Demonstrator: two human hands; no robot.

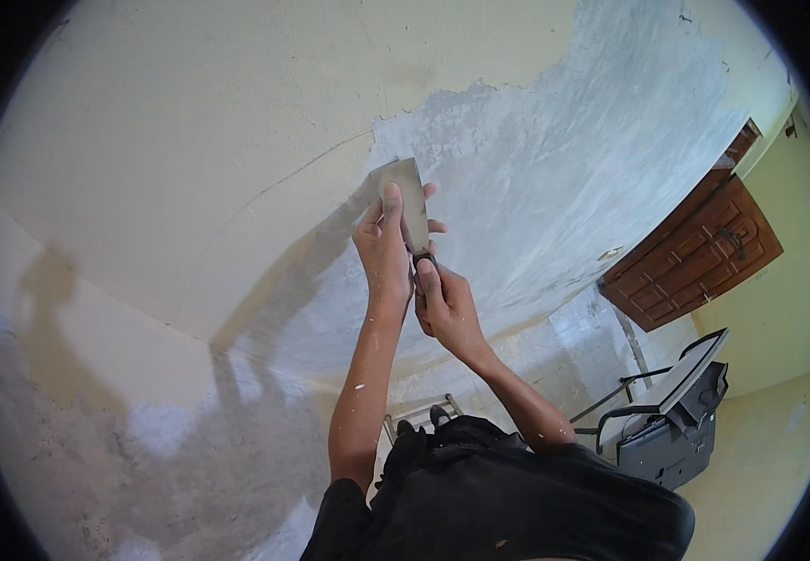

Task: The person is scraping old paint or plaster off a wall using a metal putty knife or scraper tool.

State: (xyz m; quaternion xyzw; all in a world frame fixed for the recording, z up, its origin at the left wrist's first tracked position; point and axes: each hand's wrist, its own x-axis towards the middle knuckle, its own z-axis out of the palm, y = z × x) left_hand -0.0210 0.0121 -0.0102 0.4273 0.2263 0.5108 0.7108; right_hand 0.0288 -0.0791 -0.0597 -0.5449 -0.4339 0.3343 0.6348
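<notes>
Both my hands hold a scraper with a wide flat metal blade (415, 203) and a dark handle (422, 258). My right hand (447, 301) grips the handle, thumb on top. Higher up, my left hand (384, 231) has its thumb on the blade's face and its fingers behind it. The blade's edge points at the wall, near the ragged border between cream paint (293, 98) and bare grey plaster (517, 175). Whether the edge touches the wall, I cannot tell. Pale flakes stick to both forearms.
Below me, my feet stand on a metal-framed support (453, 402) above a tiled floor (552, 350). To the right are a chair with black arms (692, 365), a dark grey case-like object (671, 449) and a panelled wooden door (699, 259). A wall corner (210, 342) lies left.
</notes>
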